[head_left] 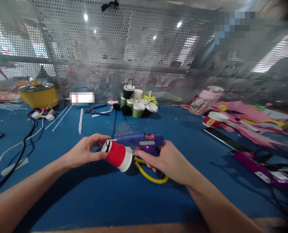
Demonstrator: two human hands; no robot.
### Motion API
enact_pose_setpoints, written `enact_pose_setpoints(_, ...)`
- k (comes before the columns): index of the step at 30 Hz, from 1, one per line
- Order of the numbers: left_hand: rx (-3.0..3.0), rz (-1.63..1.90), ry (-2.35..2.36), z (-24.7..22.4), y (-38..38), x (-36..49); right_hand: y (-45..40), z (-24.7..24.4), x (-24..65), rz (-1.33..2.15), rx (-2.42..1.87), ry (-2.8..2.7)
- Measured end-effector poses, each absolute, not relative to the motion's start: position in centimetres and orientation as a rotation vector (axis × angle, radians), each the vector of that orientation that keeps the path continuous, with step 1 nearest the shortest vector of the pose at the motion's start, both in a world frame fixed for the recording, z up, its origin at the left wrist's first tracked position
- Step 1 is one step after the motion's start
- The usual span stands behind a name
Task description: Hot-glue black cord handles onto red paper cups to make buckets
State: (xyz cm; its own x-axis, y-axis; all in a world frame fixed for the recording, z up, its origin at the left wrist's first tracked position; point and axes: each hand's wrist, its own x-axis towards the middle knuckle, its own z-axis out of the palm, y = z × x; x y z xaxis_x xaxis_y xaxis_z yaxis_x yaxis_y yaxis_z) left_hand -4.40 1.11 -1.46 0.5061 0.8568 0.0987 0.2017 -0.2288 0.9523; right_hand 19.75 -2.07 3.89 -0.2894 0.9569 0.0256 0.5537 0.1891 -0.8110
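Note:
My left hand (91,150) grips a small red and white paper cup (118,156) by its narrower end, the cup tilted on its side with its wide white end toward the right. A short black cord (107,146) lies against the white band near my fingers. My right hand (169,161) is wrapped round the handle of a blue glue gun (136,139), which has a small red light on. The gun's metal nozzle reaches the cord end of the cup; whether it touches is too small to tell. A yellow curved strip (150,177) shows below my right hand.
Several small green, black and white cups (138,110) stand at the back. A yellow pot (38,95), cables and pliers (90,110) are leftward. On the right lie a phone (220,138), a purple power strip (260,168), a red cup (213,120) and pink scraps (246,111).

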Motion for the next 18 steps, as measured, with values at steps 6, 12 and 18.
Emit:
enact_pose_setpoints(6, 1.709, 0.776, 0.986, -1.5, 1.1, -4.4, -2.7, 3.4, 19.7, 0.788, -1.429, -1.999)
enact_pose_setpoints(12, 1.710, 0.771, 1.011, -1.9, 1.2, -4.5, -2.9, 3.1, 19.5, 0.710, -1.405, -2.072)
enact_pose_setpoints(18, 1.727, 0.789, 1.032, -2.0, 1.3, -4.4, -3.3, 3.3, 19.4, 0.630, -1.403, -2.135)
